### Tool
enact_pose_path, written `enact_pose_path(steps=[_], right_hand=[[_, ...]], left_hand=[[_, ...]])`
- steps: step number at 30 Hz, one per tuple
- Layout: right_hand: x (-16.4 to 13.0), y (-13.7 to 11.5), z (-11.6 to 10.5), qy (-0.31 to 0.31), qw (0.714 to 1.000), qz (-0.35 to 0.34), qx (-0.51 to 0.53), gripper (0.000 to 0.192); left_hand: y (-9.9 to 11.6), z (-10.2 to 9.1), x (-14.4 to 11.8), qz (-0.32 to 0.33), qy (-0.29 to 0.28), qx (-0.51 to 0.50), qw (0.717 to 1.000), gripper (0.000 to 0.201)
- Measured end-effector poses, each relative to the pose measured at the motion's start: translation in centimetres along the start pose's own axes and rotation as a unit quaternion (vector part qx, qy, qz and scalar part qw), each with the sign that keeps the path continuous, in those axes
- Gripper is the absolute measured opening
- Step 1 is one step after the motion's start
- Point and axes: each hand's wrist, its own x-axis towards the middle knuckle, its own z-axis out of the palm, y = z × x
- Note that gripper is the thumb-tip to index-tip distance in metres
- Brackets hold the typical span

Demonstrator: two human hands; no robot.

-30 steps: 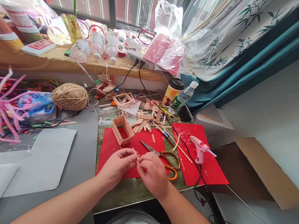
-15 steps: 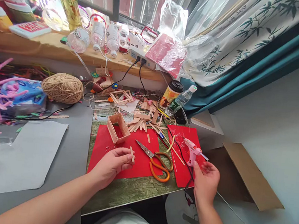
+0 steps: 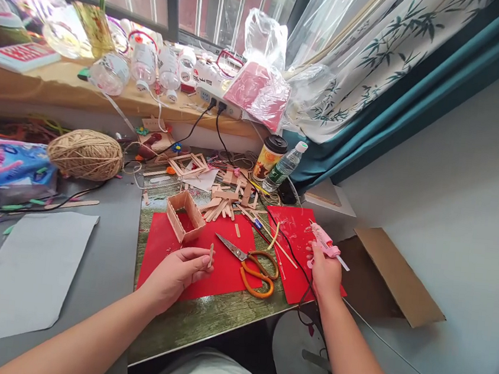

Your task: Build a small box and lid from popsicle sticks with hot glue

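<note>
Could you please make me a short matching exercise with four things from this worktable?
Things:
1. Glue gun
2. Scissors
3. Short wooden stick
4. Ball of twine

Places:
A. Pinched in the left hand
B. Beside the blue packet
C. In the grip of the right hand
D. Lying partly on a red sheet

Right pairs: 1-C, 2-D, 3-A, 4-B.

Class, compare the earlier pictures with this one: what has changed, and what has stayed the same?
The right hand left the stick, moved right and took hold of the glue gun. The left hand still holds the stick; the scissors and box stayed in place.
</note>
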Motion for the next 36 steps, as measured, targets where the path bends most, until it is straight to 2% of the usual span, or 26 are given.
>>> enact_pose_path(steps=[3, 6, 8, 10, 13, 17, 21, 36], right_hand=[[-1.5, -1.0, 0.1, -0.035, 0.997, 0.022, 0.065, 0.041], [-4.8, -2.5, 0.7, -0.127, 0.984, 0.058, 0.114, 0.037], [-7.6, -3.5, 1.4, -0.251, 0.947, 0.112, 0.168, 0.030], [-10.2, -4.3, 2.2, -0.342, 0.911, 0.144, 0.180, 0.028], [-12.8, -4.9, 3.5, -0.403, 0.880, 0.181, 0.177, 0.027], [-13.7, -5.1, 4.8, -0.419, 0.867, 0.198, 0.186, 0.025], [-13.8, -4.9, 5.2, -0.427, 0.859, 0.208, 0.194, 0.024], [-14.1, -4.6, 5.6, -0.424, 0.862, 0.217, 0.175, 0.025]], left_hand=[[-0.1, -0.1, 0.0, 0.004, 0.002, -0.008, 1.000, 0.039], [-0.3, -0.1, 0.1, 0.015, 0.002, -0.014, 1.000, 0.038], [-0.4, -0.2, 0.1, 0.021, -0.002, -0.014, 1.000, 0.038], [-0.4, -0.2, 0.1, 0.025, -0.005, -0.008, 1.000, 0.039], [-0.4, -0.2, -0.1, 0.037, -0.003, 0.011, 0.999, 0.038], [-0.4, 0.0, -0.3, 0.051, -0.008, 0.026, 0.998, 0.036], [-0.5, 0.0, -0.3, 0.051, -0.013, 0.025, 0.998, 0.036], [-0.4, 0.1, -0.3, 0.052, -0.018, 0.029, 0.998, 0.037]])
